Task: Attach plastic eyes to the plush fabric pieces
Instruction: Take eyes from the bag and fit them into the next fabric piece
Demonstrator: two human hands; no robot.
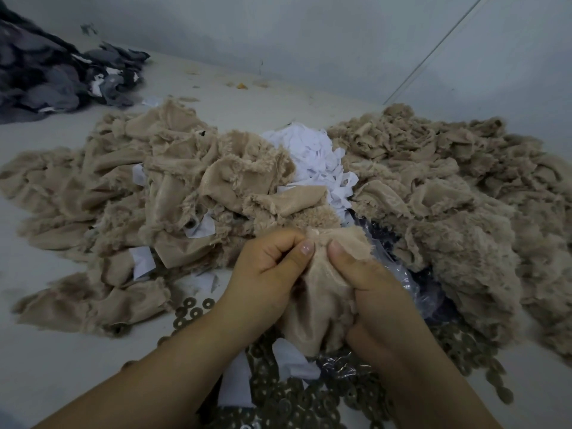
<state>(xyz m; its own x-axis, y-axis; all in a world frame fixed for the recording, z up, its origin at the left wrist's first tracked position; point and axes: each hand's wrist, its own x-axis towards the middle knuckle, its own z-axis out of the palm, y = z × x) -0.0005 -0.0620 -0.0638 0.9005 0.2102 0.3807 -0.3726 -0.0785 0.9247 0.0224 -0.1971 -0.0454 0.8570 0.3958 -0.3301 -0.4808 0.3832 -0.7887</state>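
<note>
No writing can be read anywhere. In the upper left of the frame lies a dark grey fabric heap point(46, 72). A tan plush pile point(130, 193) fills the left centre. At centre bottom the left hand point(269, 270), fingers curled, pinches the plush piece point(312, 308), thumb pressed near its top edge. The right hand point(371, 292) grips the same piece from the right. Ring-shaped washers point(297, 400) lie beneath. A clear plastic bag point(418, 283) sits right of the hands; its contents are unclear.
</note>
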